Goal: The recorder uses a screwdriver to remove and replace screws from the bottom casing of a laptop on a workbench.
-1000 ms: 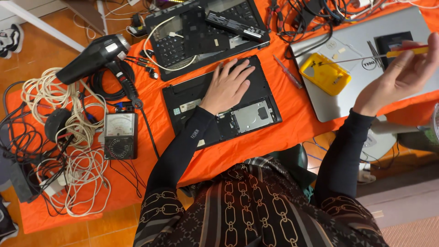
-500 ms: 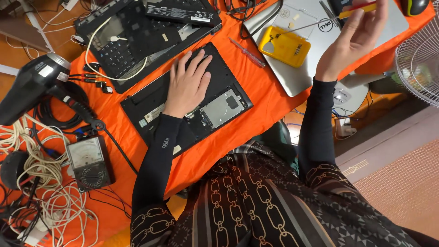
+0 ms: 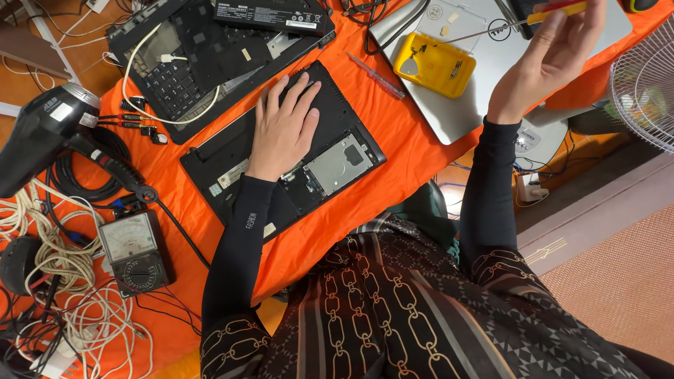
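The left hand (image 3: 284,126) lies flat, fingers spread, on the black laptop base (image 3: 281,151), which rests upside down on the orange cloth (image 3: 400,151) near the front edge of the table. The hand grips nothing; it only presses on the upper half of the base. The long axis of the base runs slanted, from the lower left toward the upper right. Its open bay, with a silver metal plate (image 3: 340,163), is at the end nearer to the person, just to the right of the left wrist.

The right hand (image 3: 551,52) is raised above the far right corner of the table, over a closed silver laptop (image 3: 477,105). It holds a screwdriver (image 3: 505,24) by the yellow handle, between thumb and fingers. The thin shaft points to the left, and the tip hangs above a yellow plastic case (image 3: 435,67) that lies on the silver lid. So the tool is well apart from the black base: the open bay lies down and to the left from the right hand, across the bare orange cloth, where a thin reddish tool (image 3: 377,76) also lies.

Of the two hands, the left is the nearer to the bay, but it is empty. On the left side of the table are a black hair dryer (image 3: 42,133) and an analog multimeter (image 3: 133,251), both well apart from the hands.
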